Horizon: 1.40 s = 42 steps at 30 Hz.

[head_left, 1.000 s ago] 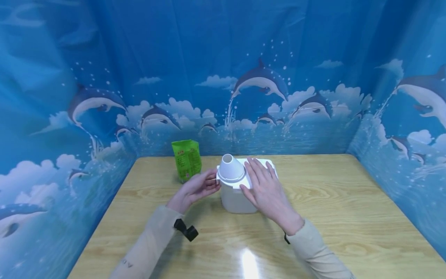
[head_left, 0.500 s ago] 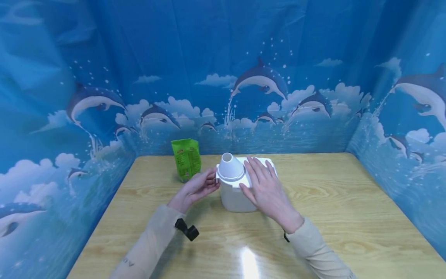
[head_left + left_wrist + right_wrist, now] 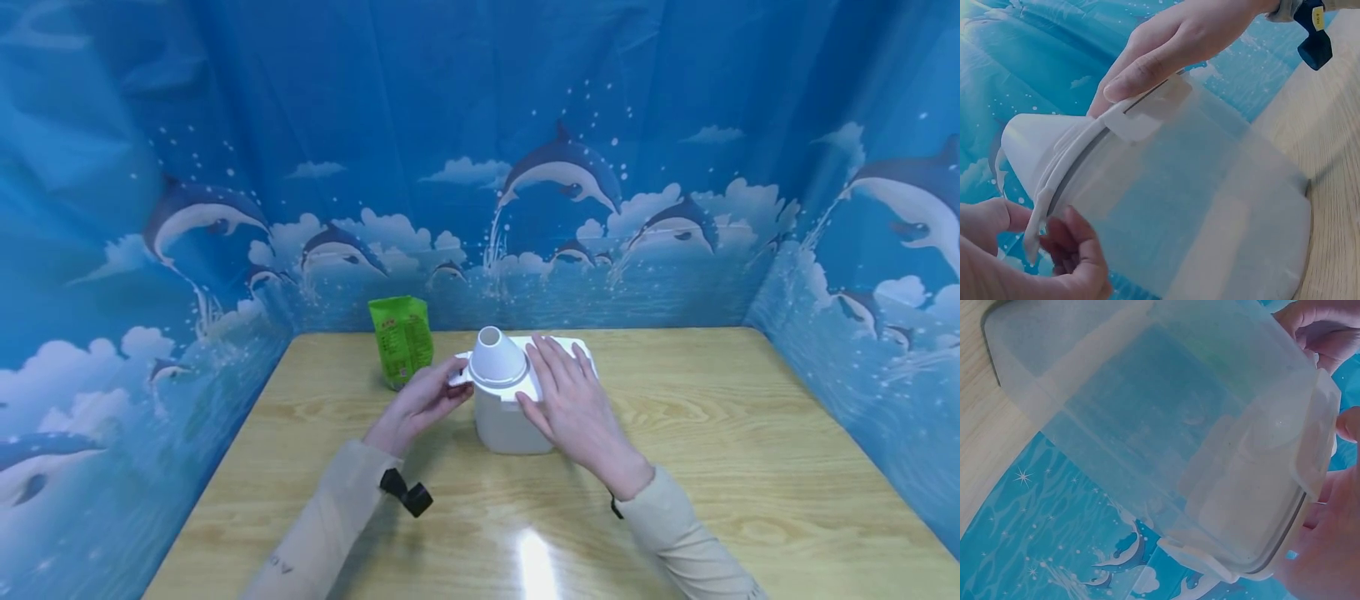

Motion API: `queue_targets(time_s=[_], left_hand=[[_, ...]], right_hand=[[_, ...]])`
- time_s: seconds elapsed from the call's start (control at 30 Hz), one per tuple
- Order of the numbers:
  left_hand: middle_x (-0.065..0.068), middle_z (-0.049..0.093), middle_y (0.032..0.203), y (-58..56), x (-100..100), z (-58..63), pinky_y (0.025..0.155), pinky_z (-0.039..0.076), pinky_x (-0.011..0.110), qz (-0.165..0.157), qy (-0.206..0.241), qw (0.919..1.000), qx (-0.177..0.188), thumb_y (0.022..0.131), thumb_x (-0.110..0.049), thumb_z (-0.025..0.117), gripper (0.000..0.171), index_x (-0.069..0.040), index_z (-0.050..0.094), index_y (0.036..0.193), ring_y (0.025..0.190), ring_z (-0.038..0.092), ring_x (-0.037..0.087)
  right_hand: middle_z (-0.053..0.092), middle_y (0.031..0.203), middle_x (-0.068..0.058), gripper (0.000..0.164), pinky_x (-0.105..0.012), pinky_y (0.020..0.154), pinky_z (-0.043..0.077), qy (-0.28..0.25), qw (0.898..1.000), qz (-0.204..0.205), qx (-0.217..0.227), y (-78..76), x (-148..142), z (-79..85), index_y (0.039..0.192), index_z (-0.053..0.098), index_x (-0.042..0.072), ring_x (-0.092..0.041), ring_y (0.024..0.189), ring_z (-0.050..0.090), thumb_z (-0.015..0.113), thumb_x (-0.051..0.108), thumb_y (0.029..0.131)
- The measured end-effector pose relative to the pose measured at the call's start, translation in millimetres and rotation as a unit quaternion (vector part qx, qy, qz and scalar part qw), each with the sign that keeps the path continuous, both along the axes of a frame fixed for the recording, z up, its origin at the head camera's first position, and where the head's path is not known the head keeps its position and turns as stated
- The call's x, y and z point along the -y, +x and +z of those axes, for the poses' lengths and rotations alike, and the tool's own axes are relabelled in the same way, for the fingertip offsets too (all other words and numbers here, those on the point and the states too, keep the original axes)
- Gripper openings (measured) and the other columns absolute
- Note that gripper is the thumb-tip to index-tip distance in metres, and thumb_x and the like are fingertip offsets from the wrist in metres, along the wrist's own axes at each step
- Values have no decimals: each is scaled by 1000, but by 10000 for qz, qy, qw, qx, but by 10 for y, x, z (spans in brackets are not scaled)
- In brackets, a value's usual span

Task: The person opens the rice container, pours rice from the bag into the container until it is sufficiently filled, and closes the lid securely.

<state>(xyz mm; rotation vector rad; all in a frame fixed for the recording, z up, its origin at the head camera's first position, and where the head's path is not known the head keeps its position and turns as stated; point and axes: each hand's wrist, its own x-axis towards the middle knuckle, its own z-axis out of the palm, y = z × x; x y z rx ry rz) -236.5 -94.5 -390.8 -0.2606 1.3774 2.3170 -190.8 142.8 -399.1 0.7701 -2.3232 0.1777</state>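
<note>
A translucent plastic storage box (image 3: 513,429) stands upright on the table, with a white lid (image 3: 534,387) on top. From the lid's left part rises a white cone (image 3: 498,360) with a round hole at its tip. My left hand (image 3: 423,402) is at the box's left side, pinching a white side latch (image 3: 1035,231) between thumb and fingers. That latch sticks outward from the rim. My right hand (image 3: 573,408) lies flat on the lid, fingers spread and straight. In the right wrist view, another latch (image 3: 1200,559) hangs on the far side, and the front latch (image 3: 1317,431) lies along the rim.
A green printed bag (image 3: 405,342) stands upright on the wooden table (image 3: 712,433), behind my left hand. A blue dolphin-print curtain (image 3: 450,108) closes off the back and both sides. Black camera straps (image 3: 405,492) sit on the wrists.
The left side latch has swung outward from the box, and my left hand's fingers have shifted with it. My right hand and the box have stayed in place.
</note>
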Motion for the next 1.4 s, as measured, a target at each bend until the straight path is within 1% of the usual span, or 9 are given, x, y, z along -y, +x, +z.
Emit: queue_targets(time_s=[0.17, 0.33, 0.53, 0.67, 0.77, 0.87, 1.0, 1.13, 1.4], left_hand=[[11, 56, 108, 4, 20, 9, 87, 55, 23, -205, -149, 9996, 102, 104, -15, 54, 34, 4, 50, 132, 94, 60, 15], [8, 58, 105, 18, 67, -7, 91, 55, 25, -356, -311, 9988, -101, 105, -15, 52, 31, 1, 51, 131, 95, 60, 14], [8, 59, 115, 44, 140, -16, 101, 51, 29, -416, -472, 9976, -287, 107, -16, 47, 33, 3, 50, 134, 112, 58, 19], [18, 55, 137, 47, 191, -19, 114, 42, 37, -457, -618, 9959, -481, 109, -18, 42, 42, 6, 43, 144, 133, 49, 31], [24, 40, 154, 47, 232, -17, 120, 33, 43, -528, -695, 9942, -630, 110, -18, 37, 47, 7, 36, 151, 144, 37, 36], [25, 37, 157, 24, 280, -38, 121, 31, 44, -594, -859, 9916, -767, 111, -19, 35, 49, 7, 34, 152, 143, 39, 34], [22, 46, 151, 8, 324, -65, 119, 35, 43, -485, -1203, 9870, -947, 110, -21, 40, 48, 6, 39, 150, 133, 49, 28], [20, 53, 143, 30, 333, -66, 114, 42, 41, -145, -1637, 9772, -1343, 108, -17, 42, 44, 6, 45, 145, 124, 54, 25], [19, 60, 137, 153, 237, 6, 106, 50, 46, 409, -2797, 9215, -2662, 106, -20, 55, 37, 1, 57, 136, 123, 57, 29]], right_hand=[[48, 150, -24, 70, -61, 116, 32, 20, 10000, -27, 45, 1, -6, 3, 146, 48, -4, -39, 139, 45, 27, 51, 108], [47, 151, -23, 69, -61, 118, 30, 80, 9998, -79, 160, 7, -10, 3, 147, 47, -3, -38, 140, 44, 28, 51, 108], [46, 152, -23, 67, -60, 118, 30, 109, 9997, -97, 186, 14, -6, 2, 147, 46, -3, -38, 140, 44, 34, 49, 107], [47, 151, -23, 67, -61, 117, 32, 71, 9999, -82, 98, 9, -6, -2, 146, 48, -4, -39, 139, 45, 32, 49, 108], [48, 150, -23, 67, -61, 116, 32, 46, 10000, -61, 50, 8, -3, -1, 146, 48, -4, -39, 138, 46, 31, 49, 108], [48, 150, -23, 68, -61, 116, 32, 36, 10000, -58, 64, 10, -2, 3, 146, 48, -4, -39, 138, 46, 30, 50, 108], [48, 150, -23, 69, -62, 116, 32, 22, 10000, -54, 61, 11, 1, 4, 146, 48, -4, -39, 138, 45, 27, 51, 108], [48, 150, -23, 71, -62, 116, 32, 24, 10000, -50, 49, 13, 6, 6, 146, 48, -4, -39, 139, 45, 24, 52, 109], [48, 150, -24, 72, -62, 117, 31, 5, 10000, -40, 52, 20, 10, 5, 145, 48, -4, -40, 138, 45, 23, 52, 109]])
